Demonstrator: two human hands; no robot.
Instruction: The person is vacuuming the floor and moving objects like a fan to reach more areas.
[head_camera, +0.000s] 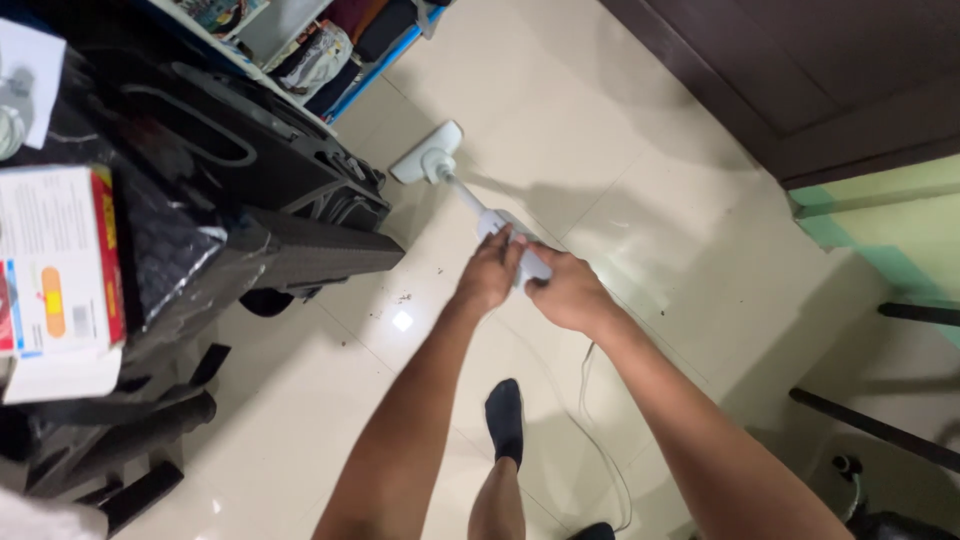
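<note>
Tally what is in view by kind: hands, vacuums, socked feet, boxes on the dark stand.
Hands: 2, left hand and right hand, both on the vacuum
White stick vacuum: 1
Black-socked foot: 1
Box: 1
Total: 5

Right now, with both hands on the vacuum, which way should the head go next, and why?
Probably pull the head back and left toward the dark crumbs by the black furniture; both hands, left hand and right hand, grip the vacuum.
</note>
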